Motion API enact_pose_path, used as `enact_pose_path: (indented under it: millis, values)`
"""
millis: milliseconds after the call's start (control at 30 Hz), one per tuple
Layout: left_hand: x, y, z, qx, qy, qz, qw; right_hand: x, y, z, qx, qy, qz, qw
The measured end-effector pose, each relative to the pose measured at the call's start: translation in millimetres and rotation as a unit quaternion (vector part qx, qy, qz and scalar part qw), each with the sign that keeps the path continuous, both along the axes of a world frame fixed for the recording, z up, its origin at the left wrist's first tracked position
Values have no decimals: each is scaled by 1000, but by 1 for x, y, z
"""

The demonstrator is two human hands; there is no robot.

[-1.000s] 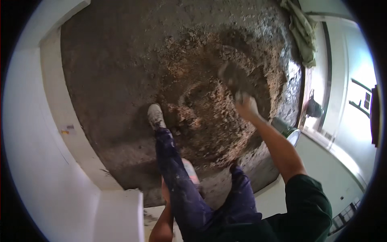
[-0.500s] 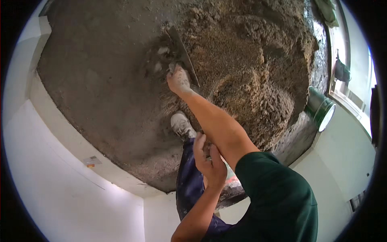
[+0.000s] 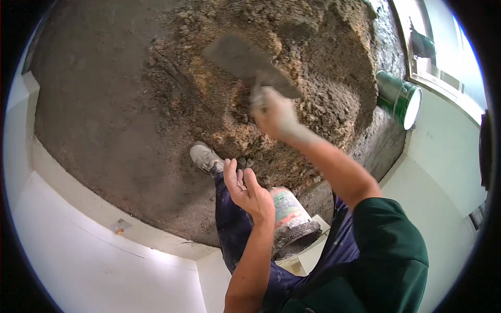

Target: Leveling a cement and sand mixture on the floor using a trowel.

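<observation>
My right hand (image 3: 274, 111) is closed round the handle of a flat plastering trowel (image 3: 248, 61), both smeared by motion. The long grey blade is over a heap of loose, damp mortar mix (image 3: 334, 94), brown and crumbly; I cannot tell whether it touches. My left hand (image 3: 250, 193) hangs in front of my left leg with nothing in it, its fingers apart and slightly curled. Left of the heap lies a smoothed grey layer of mortar (image 3: 99, 120). My left shoe (image 3: 205, 156), pale and dusty, stands where this layer meets the loose mix.
A mortar-smeared bucket (image 3: 289, 214) lies tilted between my legs. To the right, a green bucket (image 3: 392, 96) lies on its side near the window (image 3: 443, 52), where a dark bag (image 3: 421, 44) hangs. White walls border the floor, with an outlet box (image 3: 121, 226) low on the left.
My right hand has swung the trowel right, from the smooth layer's edge to over the loose mix. My left hand has come away from the right arm. The view has shifted, revealing the bucket between my legs.
</observation>
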State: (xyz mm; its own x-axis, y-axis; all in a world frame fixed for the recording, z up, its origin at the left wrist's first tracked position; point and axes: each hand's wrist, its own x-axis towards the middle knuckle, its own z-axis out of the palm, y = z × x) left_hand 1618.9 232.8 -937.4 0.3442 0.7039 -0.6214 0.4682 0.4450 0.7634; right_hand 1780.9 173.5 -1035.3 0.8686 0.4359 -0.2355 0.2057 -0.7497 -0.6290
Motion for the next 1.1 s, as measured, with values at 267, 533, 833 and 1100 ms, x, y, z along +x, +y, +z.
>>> enact_pose_path:
  millis: [267,533,833,1100]
  values:
    - [-9,-33,10,-49,7,-70,996,104,-102,-26,-261,-24,79,962]
    - [-29,-74,-3,-51,25,-92,994,99,-32,-67,-281,179,142,932]
    - [-22,-83,-9,-48,55,-96,993,6,-155,12,-227,181,10,957]
    - [33,-88,34,-95,-73,-136,983,12,-227,-161,-273,162,196,928]
